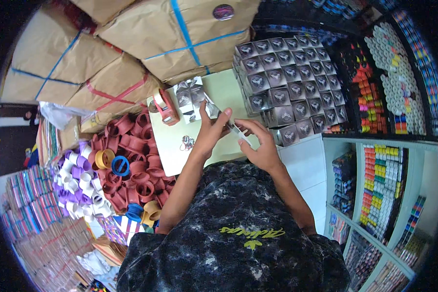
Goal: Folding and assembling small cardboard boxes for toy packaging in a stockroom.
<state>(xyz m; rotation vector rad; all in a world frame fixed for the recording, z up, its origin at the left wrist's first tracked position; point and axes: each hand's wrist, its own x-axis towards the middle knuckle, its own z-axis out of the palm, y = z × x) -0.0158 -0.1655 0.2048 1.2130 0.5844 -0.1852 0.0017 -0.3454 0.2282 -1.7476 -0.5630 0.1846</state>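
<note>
shirt (pixel 228 219), l fingers (pixel 221 121) + r fingers (pixel 255 128) on carton (pixel 238 132), room at tbl (pixel 167 152) l-edge

Far left, I log brown-paper parcels (pixel 153 36) crossed with blue strapping; a nearer parcel (pixel 113 79) has red bands instead. On my left, a heap of dull-red plastic rings (pixel 137 168), with a blue ring (pixel 113 166) and a yellow ring (pixel 98 159) side by side on top. Just left of it, purple and white rings (pixel 85 179); further left, stacked multicoloured bundles (pixel 29 194). Near right: a pale shelf unit (pixel 394 142) holding rows of coloured rolls (pixel 376 182).
</note>
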